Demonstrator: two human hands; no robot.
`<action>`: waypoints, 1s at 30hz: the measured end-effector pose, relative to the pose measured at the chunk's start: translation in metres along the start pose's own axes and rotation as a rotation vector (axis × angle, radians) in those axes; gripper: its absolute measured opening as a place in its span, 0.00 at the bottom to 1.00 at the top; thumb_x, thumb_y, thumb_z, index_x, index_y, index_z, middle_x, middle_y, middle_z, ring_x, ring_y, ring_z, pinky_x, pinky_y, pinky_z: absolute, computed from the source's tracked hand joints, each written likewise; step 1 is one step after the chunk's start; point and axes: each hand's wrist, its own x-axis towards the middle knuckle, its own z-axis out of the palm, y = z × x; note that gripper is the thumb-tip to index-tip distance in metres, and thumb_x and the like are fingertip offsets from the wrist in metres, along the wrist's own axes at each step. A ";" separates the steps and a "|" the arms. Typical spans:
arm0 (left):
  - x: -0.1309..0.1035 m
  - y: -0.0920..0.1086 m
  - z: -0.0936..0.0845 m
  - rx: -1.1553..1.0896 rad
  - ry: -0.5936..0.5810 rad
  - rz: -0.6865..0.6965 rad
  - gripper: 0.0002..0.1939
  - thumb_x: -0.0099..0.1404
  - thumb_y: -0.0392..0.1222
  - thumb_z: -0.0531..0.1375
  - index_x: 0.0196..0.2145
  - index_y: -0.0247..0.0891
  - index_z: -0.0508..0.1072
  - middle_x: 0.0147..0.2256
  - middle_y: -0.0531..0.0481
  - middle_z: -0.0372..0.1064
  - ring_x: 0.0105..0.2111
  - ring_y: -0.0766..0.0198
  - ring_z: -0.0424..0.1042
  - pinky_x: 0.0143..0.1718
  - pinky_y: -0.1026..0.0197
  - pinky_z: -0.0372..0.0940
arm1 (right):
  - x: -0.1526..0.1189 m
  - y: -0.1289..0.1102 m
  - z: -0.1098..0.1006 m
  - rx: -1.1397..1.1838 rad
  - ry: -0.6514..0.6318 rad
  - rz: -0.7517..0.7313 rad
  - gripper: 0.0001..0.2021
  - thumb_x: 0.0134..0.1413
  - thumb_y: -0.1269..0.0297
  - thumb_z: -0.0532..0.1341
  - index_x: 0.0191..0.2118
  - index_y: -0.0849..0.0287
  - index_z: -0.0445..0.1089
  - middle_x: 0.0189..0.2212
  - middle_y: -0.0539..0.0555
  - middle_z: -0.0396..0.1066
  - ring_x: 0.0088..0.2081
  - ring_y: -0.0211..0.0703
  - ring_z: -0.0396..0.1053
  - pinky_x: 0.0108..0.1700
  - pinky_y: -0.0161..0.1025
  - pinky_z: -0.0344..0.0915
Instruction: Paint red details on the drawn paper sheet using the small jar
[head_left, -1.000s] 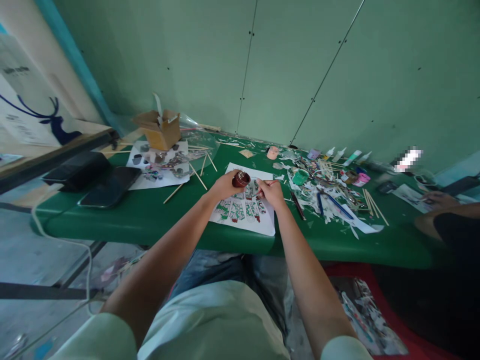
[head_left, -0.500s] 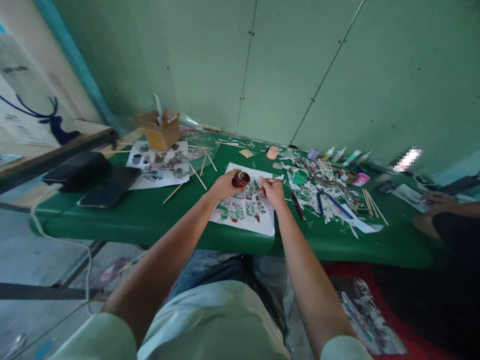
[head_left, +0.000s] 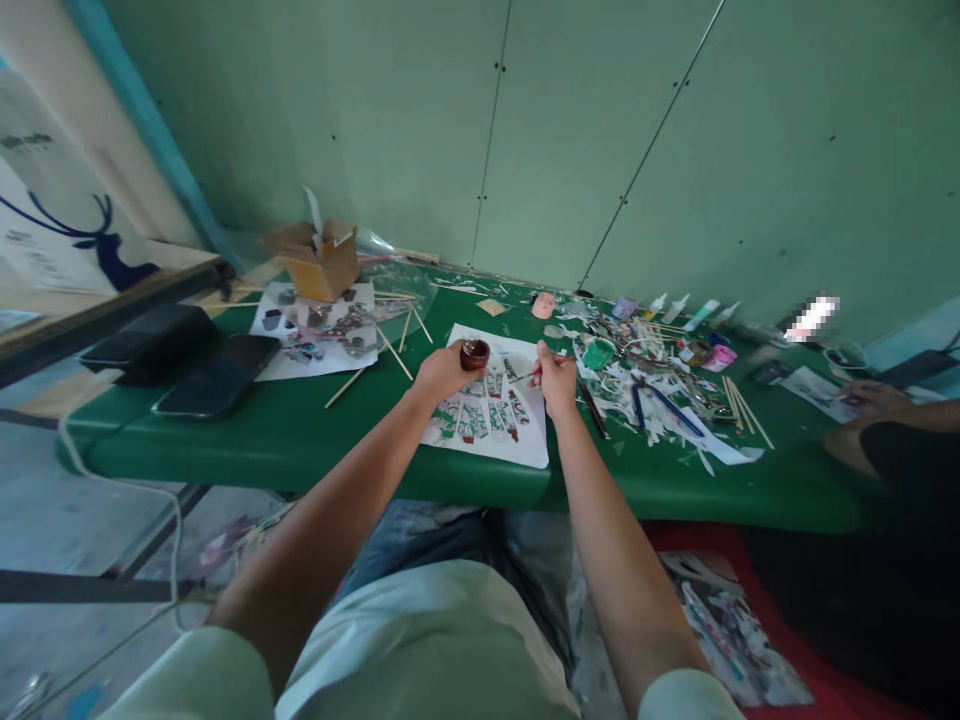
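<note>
My left hand (head_left: pixel 441 374) is closed around a small dark red jar (head_left: pixel 475 357), its open top tilted up, above the far left part of a white sheet of paper (head_left: pixel 529 452). Pinched in my right hand (head_left: pixel 556 382) is a thin paintbrush (head_left: pixel 564 360) with a reddish handle, its tip pointing left over the sheet. Painted cut-out strips (head_left: pixel 474 420) in green, white and dark red lie on the paper between and below my hands. Whether the brush tip touches a strip I cannot tell.
A cardboard box (head_left: pixel 321 268), wooden sticks and a second sheet of paper (head_left: pixel 289 367) lie left. Paper scraps, blue-handled pliers (head_left: pixel 679 410), a green pot (head_left: pixel 599 353) and small bottles cover the right. Another person's hand (head_left: pixel 874 396) is at the far right. A phone (head_left: pixel 219 378) lies left.
My right hand has moved slightly right, drawing the brush away from the jar. My left hand has shifted slightly left, with the jar tilted differently.
</note>
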 end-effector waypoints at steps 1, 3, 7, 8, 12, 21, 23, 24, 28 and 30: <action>0.000 -0.001 0.000 0.012 0.015 -0.016 0.33 0.51 0.62 0.57 0.48 0.38 0.61 0.39 0.40 0.70 0.38 0.49 0.70 0.30 0.57 0.61 | -0.001 -0.001 0.000 0.016 -0.011 0.006 0.22 0.47 0.45 0.58 0.16 0.57 0.60 0.07 0.44 0.55 0.09 0.32 0.52 0.16 0.34 0.60; -0.001 -0.003 0.001 0.035 0.060 -0.052 0.33 0.52 0.62 0.56 0.48 0.37 0.62 0.38 0.39 0.70 0.38 0.48 0.70 0.30 0.56 0.60 | -0.003 -0.002 0.001 0.035 -0.062 0.020 0.21 0.46 0.46 0.59 0.17 0.57 0.60 0.07 0.44 0.55 0.10 0.31 0.52 0.16 0.34 0.61; 0.000 -0.009 0.004 0.052 0.142 -0.123 0.31 0.53 0.62 0.56 0.47 0.36 0.62 0.38 0.38 0.70 0.40 0.47 0.69 0.32 0.55 0.60 | -0.007 -0.003 0.003 0.004 -0.201 0.061 0.19 0.46 0.47 0.59 0.18 0.58 0.61 0.09 0.45 0.58 0.11 0.31 0.55 0.16 0.32 0.61; 0.000 -0.010 0.004 0.043 0.142 -0.129 0.31 0.54 0.61 0.56 0.48 0.36 0.62 0.38 0.38 0.70 0.40 0.47 0.69 0.33 0.55 0.60 | -0.007 -0.002 0.004 -0.007 -0.217 0.072 0.19 0.46 0.47 0.59 0.19 0.58 0.61 0.10 0.45 0.59 0.11 0.31 0.55 0.16 0.32 0.60; 0.001 -0.011 0.003 -0.005 0.093 -0.091 0.32 0.54 0.61 0.55 0.50 0.37 0.61 0.39 0.40 0.70 0.40 0.50 0.69 0.33 0.56 0.60 | -0.007 -0.001 0.003 -0.031 -0.177 0.092 0.20 0.46 0.47 0.59 0.18 0.58 0.62 0.10 0.45 0.59 0.11 0.31 0.55 0.15 0.31 0.58; 0.000 -0.009 0.001 0.081 0.096 -0.027 0.35 0.51 0.66 0.55 0.48 0.37 0.64 0.39 0.40 0.70 0.39 0.49 0.69 0.35 0.56 0.60 | -0.003 -0.001 0.003 -0.005 -0.072 0.062 0.20 0.45 0.47 0.60 0.17 0.58 0.61 0.08 0.45 0.57 0.10 0.31 0.53 0.14 0.32 0.56; 0.000 -0.008 0.000 0.078 0.082 -0.030 0.36 0.51 0.66 0.55 0.49 0.36 0.63 0.39 0.40 0.69 0.39 0.50 0.69 0.33 0.57 0.60 | -0.003 -0.001 0.003 0.003 -0.064 0.054 0.20 0.45 0.47 0.60 0.17 0.58 0.61 0.09 0.45 0.57 0.11 0.31 0.53 0.14 0.32 0.57; 0.000 -0.008 0.000 0.078 0.077 -0.030 0.37 0.51 0.66 0.55 0.49 0.36 0.63 0.39 0.39 0.69 0.39 0.50 0.69 0.32 0.57 0.60 | -0.003 -0.001 0.002 0.010 -0.066 0.054 0.20 0.45 0.47 0.60 0.17 0.58 0.62 0.09 0.45 0.58 0.11 0.31 0.53 0.14 0.32 0.57; 0.000 -0.006 -0.002 0.082 0.056 -0.017 0.37 0.50 0.66 0.55 0.50 0.37 0.63 0.40 0.40 0.68 0.39 0.50 0.68 0.32 0.57 0.61 | -0.006 -0.002 0.003 0.054 -0.155 0.097 0.20 0.45 0.45 0.59 0.19 0.59 0.64 0.10 0.45 0.59 0.11 0.31 0.55 0.16 0.32 0.60; -0.001 -0.006 -0.001 0.081 0.051 -0.012 0.39 0.49 0.67 0.56 0.50 0.37 0.63 0.40 0.40 0.68 0.39 0.50 0.68 0.33 0.57 0.61 | -0.007 -0.004 0.004 0.041 -0.214 0.121 0.21 0.45 0.44 0.59 0.19 0.59 0.64 0.10 0.46 0.60 0.11 0.31 0.56 0.16 0.31 0.60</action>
